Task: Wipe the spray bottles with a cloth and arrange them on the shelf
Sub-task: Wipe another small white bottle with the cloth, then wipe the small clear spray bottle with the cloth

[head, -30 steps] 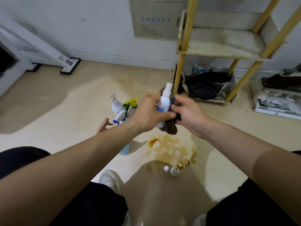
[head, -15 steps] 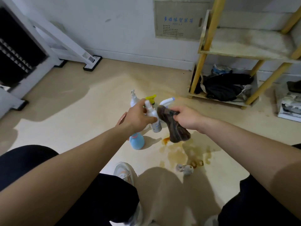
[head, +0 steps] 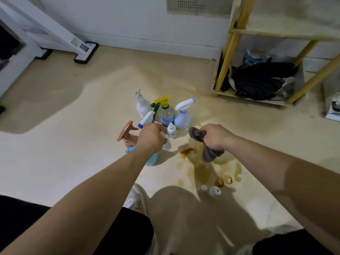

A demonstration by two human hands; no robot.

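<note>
- The brown-topped bottle (head: 127, 134) and the blue bottle (head: 151, 160) stand on the floor (head: 73, 144) at the left of the group, partly hidden behind the left wrist.
- The left hand (head: 150, 138) is curled round a small white bottle (head: 167, 142). The bottle is blurred, and its end pokes out of the fist toward the right, low over the floor.
- The standing bottles (head: 165, 113) are bunched upright mid-floor, just beyond the left knuckles on the wall side. The tiny bottle (head: 171, 130) is just beside the held one, and I cannot tell whether they touch.
- The right hand (head: 215, 138) is clamped on the cloth (head: 208, 153), which hangs down from the fist over the brown stain (head: 200, 172). A clear gap separates it from the held bottle.
- The shelf (head: 237, 34) stands at the far right corner of the floor against the wall, up and to the right of both hands.
- The right hand is nearer the shelf, but the bottle is in the left. Shelving it would likely mean reaching across in front of the cloth hand. More wiping would mean closing the gap between the fists.
</note>
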